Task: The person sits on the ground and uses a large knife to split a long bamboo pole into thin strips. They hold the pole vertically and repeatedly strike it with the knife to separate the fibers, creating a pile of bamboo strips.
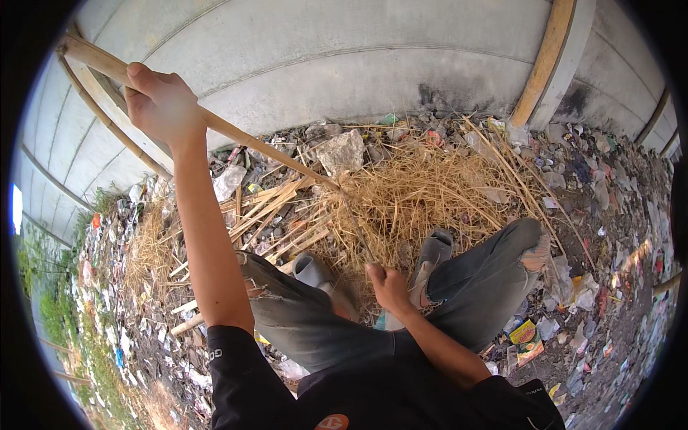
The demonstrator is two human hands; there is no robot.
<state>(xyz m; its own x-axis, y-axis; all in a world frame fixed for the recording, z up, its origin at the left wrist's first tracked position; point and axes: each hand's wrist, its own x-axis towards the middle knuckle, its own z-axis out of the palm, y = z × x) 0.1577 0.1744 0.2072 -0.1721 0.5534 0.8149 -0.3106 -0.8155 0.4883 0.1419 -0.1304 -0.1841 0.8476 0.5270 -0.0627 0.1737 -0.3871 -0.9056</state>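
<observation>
My left hand [163,107] is raised at the upper left, its fingers wrapped round a long bamboo pole [265,149]. The pole slopes down to the right, and its lower end lies over the straw, between my feet and the wall. My right hand [389,288] is closed low between my knees. From its fist a thin, dark, stick-like piece [360,235] runs up towards the pole's lower end. Its kind is unclear, and I cannot tell whether it joins the pole or only touches it.
Dry straw [423,190] lies ahead of my grey sandals [436,247]. Split bamboo strips [269,208] are heaped at the left, near a pale rock [342,152]. A concrete wall [344,79] with a bamboo post [546,61] stands behind. Litter [527,340] covers the ground around.
</observation>
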